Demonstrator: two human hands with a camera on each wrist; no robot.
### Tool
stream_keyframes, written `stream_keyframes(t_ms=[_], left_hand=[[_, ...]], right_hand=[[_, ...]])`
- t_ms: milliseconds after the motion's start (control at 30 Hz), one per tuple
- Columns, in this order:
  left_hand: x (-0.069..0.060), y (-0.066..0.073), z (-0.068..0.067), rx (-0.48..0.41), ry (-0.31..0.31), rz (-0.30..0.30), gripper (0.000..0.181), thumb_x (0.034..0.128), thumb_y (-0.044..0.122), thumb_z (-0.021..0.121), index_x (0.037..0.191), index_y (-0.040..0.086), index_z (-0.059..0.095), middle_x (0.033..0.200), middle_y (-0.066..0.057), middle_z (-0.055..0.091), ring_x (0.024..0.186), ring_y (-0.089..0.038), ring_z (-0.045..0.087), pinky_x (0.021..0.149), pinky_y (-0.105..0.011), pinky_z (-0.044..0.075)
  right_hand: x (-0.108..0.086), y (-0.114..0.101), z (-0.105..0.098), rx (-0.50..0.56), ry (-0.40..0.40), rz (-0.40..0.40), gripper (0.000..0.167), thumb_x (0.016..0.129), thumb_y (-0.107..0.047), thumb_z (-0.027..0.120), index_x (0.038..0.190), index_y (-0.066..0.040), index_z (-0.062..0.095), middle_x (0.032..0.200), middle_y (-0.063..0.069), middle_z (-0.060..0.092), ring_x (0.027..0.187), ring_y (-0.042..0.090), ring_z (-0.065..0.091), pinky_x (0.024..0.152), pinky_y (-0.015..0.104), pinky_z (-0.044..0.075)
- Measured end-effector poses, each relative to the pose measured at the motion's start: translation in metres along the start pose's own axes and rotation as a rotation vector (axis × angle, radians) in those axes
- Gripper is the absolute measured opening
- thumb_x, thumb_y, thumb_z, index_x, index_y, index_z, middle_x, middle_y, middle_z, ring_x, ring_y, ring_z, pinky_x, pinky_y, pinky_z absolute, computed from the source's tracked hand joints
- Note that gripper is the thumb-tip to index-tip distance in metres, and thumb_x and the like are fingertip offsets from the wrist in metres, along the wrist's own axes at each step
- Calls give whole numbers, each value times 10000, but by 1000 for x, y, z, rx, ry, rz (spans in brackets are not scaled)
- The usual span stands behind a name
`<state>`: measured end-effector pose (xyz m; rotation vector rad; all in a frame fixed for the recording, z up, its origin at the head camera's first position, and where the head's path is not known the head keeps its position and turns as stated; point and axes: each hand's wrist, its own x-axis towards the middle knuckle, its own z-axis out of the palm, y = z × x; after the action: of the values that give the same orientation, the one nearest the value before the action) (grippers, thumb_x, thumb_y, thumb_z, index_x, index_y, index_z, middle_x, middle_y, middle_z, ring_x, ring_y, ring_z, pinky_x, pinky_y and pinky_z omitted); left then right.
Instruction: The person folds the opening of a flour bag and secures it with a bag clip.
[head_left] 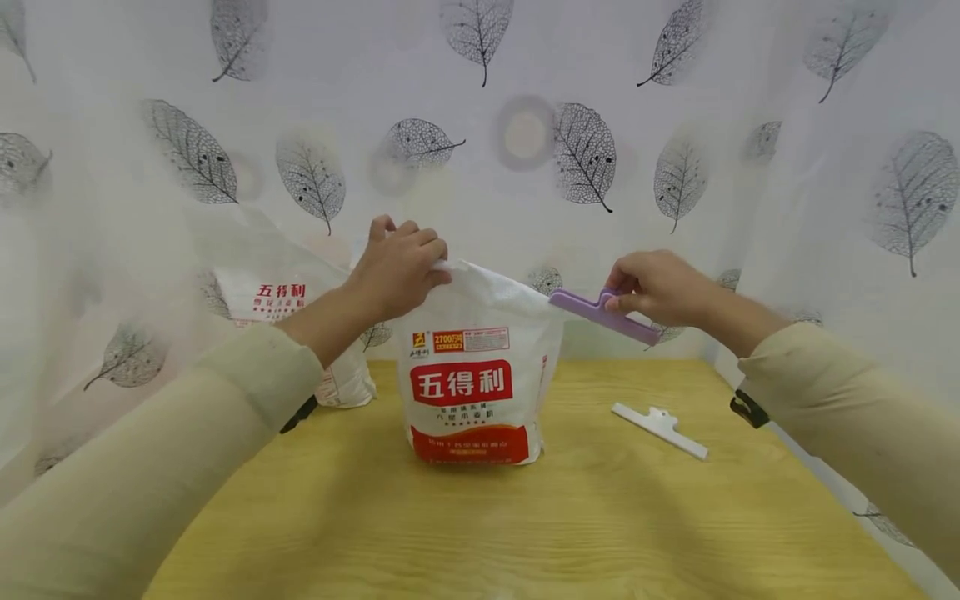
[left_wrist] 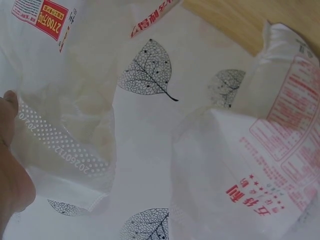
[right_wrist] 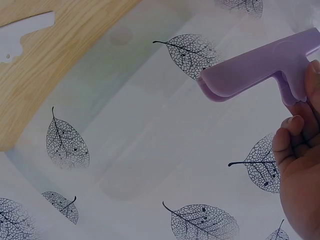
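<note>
A white flour bag with red printing stands upright on the wooden table. My left hand grips its top edge at the left corner and holds the top up. In the left wrist view, part of that hand shows at the left edge beside the bag's dotted, date-stamped strip. My right hand pinches the handle of a purple bag clip. The clip's left end is at the bag's upper right corner; whether it bites on the bag I cannot tell. In the right wrist view the clip is seen from its end.
A second white flour bag stands behind my left forearm. To the right, a white bag clip lies on the wooden table. A pale curtain with leaf prints hangs behind and around the table.
</note>
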<state>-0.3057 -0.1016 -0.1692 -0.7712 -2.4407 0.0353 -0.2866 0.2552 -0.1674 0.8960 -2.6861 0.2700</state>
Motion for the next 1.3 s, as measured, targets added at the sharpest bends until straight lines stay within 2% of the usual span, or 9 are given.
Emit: stream_keyframes(t_ms=[167, 633, 900, 1300], left_hand=[[1, -1, 0, 1, 21, 4, 250, 959, 346, 669, 1079, 127, 663, 1085, -47, 681, 1018, -263, 554, 1025, -538, 264], [2, -1, 0, -23, 1, 2, 235, 968, 336, 659, 1081, 130, 659, 1091, -40, 677, 1046, -260, 542, 1048, -542, 243], [2, 0, 0, -20, 10, 6, 224, 971, 332, 655, 1056, 125, 658, 1063, -37, 678, 1024, -257, 544, 1045, -540, 243], [0, -1, 1, -8, -28, -11, 253, 973, 346, 648, 1097, 125, 654, 1104, -46, 674, 1064, -254, 547, 1071, -545, 231]], right_hand=[[5, -4, 5, -10, 48, -9, 97, 868, -108, 767, 900, -48, 698, 798, 22, 700, 712, 132, 604, 662, 308, 477], [26, -16, 15, 37, 81, -15, 96, 880, -106, 758, 905, -38, 694, 802, 42, 694, 704, 146, 584, 650, 288, 465], [31, -23, 18, 26, 133, -32, 120, 857, -116, 781, 884, -41, 691, 804, 53, 694, 704, 157, 581, 652, 298, 465], [45, -38, 32, 71, 186, -85, 149, 844, -94, 792, 881, -17, 671, 828, 88, 687, 724, 181, 603, 667, 317, 505]])
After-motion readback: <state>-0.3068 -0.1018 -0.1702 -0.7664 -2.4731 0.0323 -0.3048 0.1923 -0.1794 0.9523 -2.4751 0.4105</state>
